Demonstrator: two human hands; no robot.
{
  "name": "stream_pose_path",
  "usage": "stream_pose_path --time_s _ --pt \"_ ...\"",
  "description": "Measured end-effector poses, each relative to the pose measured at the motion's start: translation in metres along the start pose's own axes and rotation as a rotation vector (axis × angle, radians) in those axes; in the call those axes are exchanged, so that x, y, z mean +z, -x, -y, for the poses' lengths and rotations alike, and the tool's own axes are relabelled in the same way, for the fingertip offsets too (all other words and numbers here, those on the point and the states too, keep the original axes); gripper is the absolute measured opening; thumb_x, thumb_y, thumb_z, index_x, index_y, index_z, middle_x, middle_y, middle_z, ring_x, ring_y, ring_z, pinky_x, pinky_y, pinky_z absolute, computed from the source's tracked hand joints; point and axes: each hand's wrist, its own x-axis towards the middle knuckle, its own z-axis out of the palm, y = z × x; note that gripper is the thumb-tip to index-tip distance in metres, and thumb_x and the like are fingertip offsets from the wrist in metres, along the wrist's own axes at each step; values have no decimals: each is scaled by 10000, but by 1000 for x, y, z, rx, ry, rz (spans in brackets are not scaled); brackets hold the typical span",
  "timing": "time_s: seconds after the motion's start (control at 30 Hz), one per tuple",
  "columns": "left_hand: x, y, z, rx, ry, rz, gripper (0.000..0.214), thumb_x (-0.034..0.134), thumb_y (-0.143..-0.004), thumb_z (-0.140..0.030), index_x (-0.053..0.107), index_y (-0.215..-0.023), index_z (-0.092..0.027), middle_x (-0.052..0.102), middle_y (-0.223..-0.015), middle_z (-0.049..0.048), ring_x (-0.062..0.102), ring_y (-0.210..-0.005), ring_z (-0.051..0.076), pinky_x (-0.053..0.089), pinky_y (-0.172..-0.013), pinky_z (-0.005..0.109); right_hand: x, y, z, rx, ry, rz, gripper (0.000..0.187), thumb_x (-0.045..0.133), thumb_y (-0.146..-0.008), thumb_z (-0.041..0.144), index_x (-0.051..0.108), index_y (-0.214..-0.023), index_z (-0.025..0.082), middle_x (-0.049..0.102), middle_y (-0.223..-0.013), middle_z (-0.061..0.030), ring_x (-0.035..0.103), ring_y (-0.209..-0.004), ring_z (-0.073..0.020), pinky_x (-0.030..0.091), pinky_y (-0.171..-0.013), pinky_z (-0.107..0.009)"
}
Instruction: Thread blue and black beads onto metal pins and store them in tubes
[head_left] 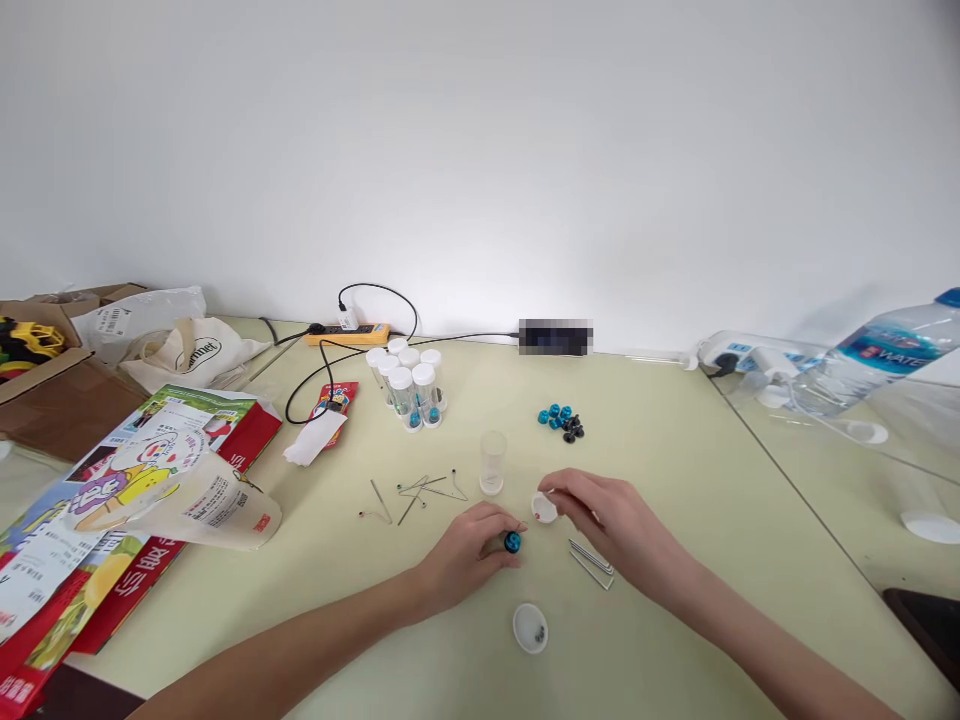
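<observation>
My left hand [471,548] rests on the table with its fingers closed round a small blue knob-like part [512,542]. My right hand [604,518] pinches a small white cap [544,508] just to the right of it. An empty clear vial [493,462] stands upright a little beyond both hands. Another white cap [530,628] with tiny dark bits in it lies nearer to me. A few metal pins [591,562] lie under my right hand.
Several capped vials [409,385] stand at the back, a heap of blue and black small parts [561,422] to their right. Bent wires [420,492] lie left of the clear vial. Printed bags [135,490], a power strip [346,335] and a tilted water bottle [877,360] ring the table [675,620].
</observation>
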Motion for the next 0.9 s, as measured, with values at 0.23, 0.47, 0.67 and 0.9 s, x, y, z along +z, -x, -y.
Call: stream_pose_path --time_s 0.23,0.47,0.67,0.9 --pt "3 -1 7 131 -99 -9 333 430 -842 -25 659 -985 -218 688 -939 20 596 -925 165 480 -843 286 -10 -10 -7 113 117 106 250 320 -943 197 568 -958 228 635 -959 -35 596 -764 -160 448 -624 -271" --pt "4 3 12 216 -177 -75 309 423 -909 -128 547 -1177 -221 638 -1074 58 607 -942 153 520 -832 287 9 -9 -21 9 235 186 237 545 -822 123 585 -1020 248 588 -1012 -27 593 -764 -156 407 -590 -243" --pt "-5 6 10 474 -241 -188 418 628 -824 -303 495 -1213 -222 582 -1083 97 548 -999 210 487 -862 351 34 -10 -35 8 334 196 212 592 -769 41 601 -910 199 568 -871 -30 570 -681 -160 320 -510 -224" --pt "-13 -4 11 278 -13 -609 286 542 -870 -230 448 -1139 -206 476 -1082 94 489 -989 194 435 -870 365 7 -10 -19 -10 224 172 259 454 -873 60 608 -1019 210 570 -999 -64 575 -851 -174 428 -667 -259"
